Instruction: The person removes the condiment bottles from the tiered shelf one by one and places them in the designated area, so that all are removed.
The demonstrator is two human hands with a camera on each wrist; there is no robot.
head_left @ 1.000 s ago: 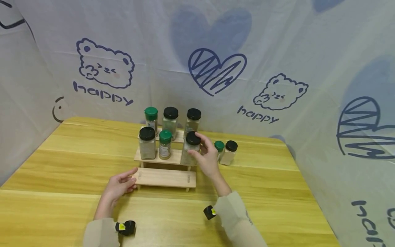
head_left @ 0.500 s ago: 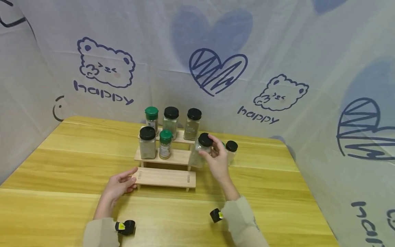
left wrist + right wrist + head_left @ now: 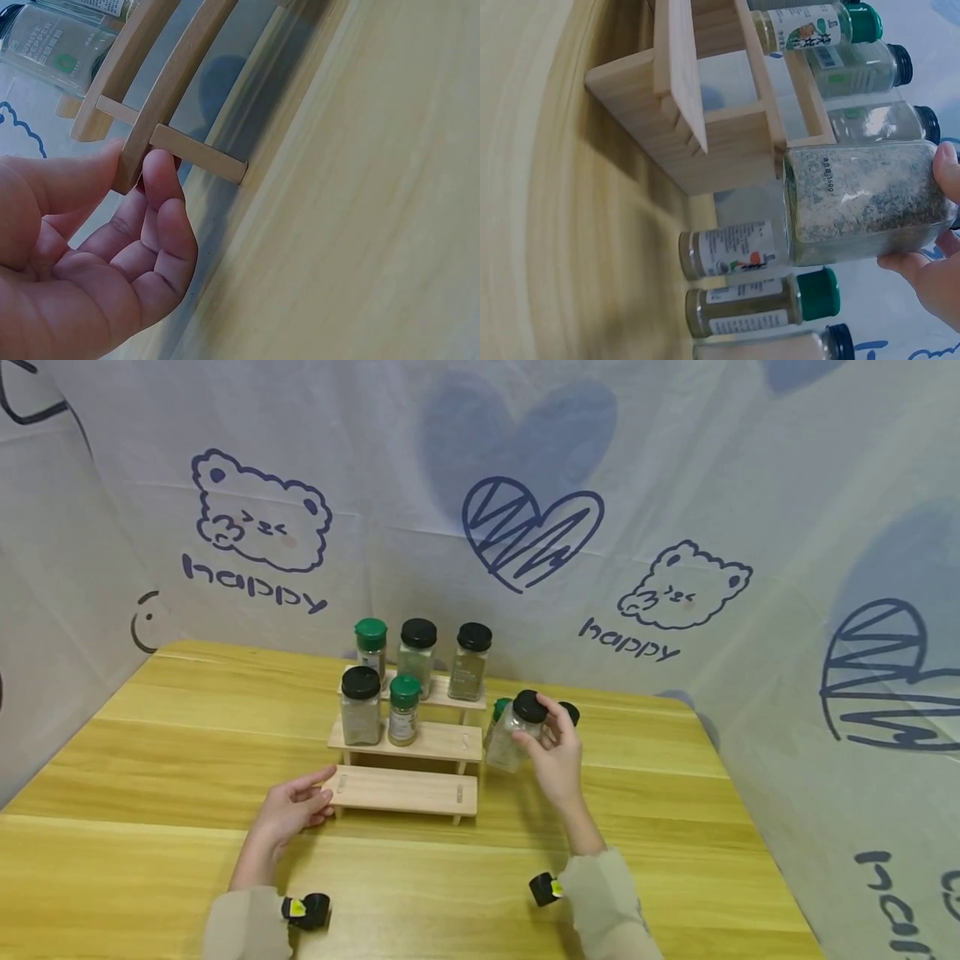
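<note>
My right grip [image 3: 561, 764] firmly pinches a square clear-glass jar [image 3: 510, 743] by its black-capped end, tilted beside a pale wooden tiered rack [image 3: 450, 743]; my left grip [image 3: 288, 806] pinches its lowest shelf [image 3: 405, 790]. I'd hold the rack steady, keeping the glass clear.

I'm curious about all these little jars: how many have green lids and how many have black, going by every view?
Green-lidded jars: 4 (2 on the rack, 2 on the table)
Black-lidded jars: 5 (3 on the rack, 1 on the table, 1 in the right hand)
Total: 9
</note>
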